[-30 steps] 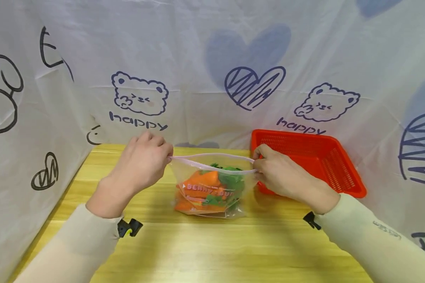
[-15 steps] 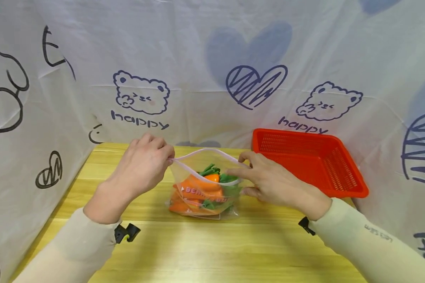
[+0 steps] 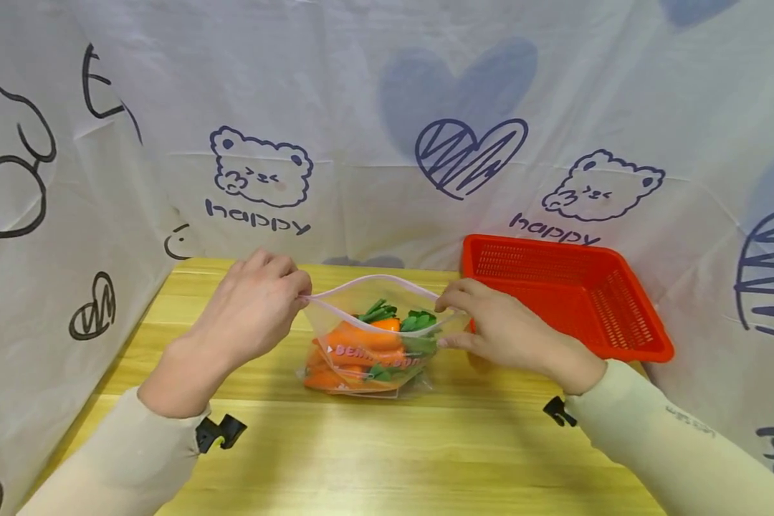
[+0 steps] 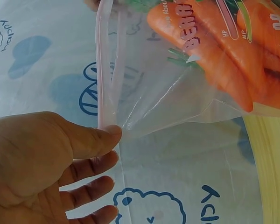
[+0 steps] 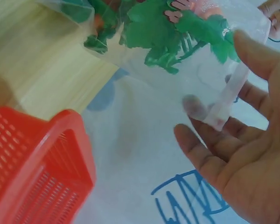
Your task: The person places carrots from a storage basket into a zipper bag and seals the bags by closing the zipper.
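Note:
A clear zip bag (image 3: 361, 356) with a pale pink zip edge and printed letters stands on the table, its mouth gaping. Inside lie several carrots (image 4: 224, 42) with green leafy tops (image 5: 154, 28). My left hand (image 3: 258, 304) pinches the bag's left top corner between thumb and forefinger; the other fingers stand apart, as the left wrist view shows. At the right end of the mouth, my right hand (image 3: 497, 322) has thumb and fingers spread. In the right wrist view the bag's corner lies against its fingers (image 5: 212, 135), and the thumb is apart from them.
A red perforated plastic basket (image 3: 570, 294) stands at the back right, just behind my right hand. The wooden table (image 3: 387, 459) meets a printed cloth (image 3: 361, 107) at the back and left.
My right hand has loosened its pinch on the bag's right corner and spread its fingers. The mouth gapes wider, and the bag has shifted slightly left. My left hand keeps its pinch.

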Action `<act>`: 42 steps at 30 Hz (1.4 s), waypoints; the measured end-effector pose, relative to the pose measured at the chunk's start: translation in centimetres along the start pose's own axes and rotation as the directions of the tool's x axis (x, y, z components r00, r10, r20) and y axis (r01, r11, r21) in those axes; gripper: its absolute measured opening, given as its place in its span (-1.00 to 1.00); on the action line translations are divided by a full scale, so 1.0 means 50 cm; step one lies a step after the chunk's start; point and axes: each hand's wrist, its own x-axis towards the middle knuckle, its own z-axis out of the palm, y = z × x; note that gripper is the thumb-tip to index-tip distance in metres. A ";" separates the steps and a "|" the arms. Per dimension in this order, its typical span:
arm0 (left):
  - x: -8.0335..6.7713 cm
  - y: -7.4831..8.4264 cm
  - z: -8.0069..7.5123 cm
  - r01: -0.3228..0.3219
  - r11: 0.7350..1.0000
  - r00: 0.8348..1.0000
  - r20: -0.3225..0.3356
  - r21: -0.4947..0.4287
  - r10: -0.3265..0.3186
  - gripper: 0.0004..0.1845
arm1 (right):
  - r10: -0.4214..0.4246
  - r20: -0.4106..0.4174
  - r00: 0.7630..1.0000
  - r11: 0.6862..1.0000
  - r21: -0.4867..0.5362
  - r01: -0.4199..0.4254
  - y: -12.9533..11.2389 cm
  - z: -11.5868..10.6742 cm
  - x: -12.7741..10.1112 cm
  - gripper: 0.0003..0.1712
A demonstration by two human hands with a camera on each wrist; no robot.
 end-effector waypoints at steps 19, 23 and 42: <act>-0.014 -0.006 -0.014 0.024 1.000 0.999 0.036 0.003 -0.024 -0.95 | -0.153 0.034 0.988 0.988 -0.002 0.154 -0.023 0.042 0.023 -0.66; -0.015 -0.007 -0.013 0.028 1.000 0.998 0.048 -0.002 -0.028 -0.95 | -0.067 0.076 0.995 0.997 0.047 0.064 -0.014 0.042 0.023 -0.67; -0.019 -0.013 -0.022 0.058 0.998 0.996 0.069 -0.012 -0.057 -0.94 | 0.057 -0.153 0.987 0.995 0.086 -0.044 0.014 0.020 0.014 -0.80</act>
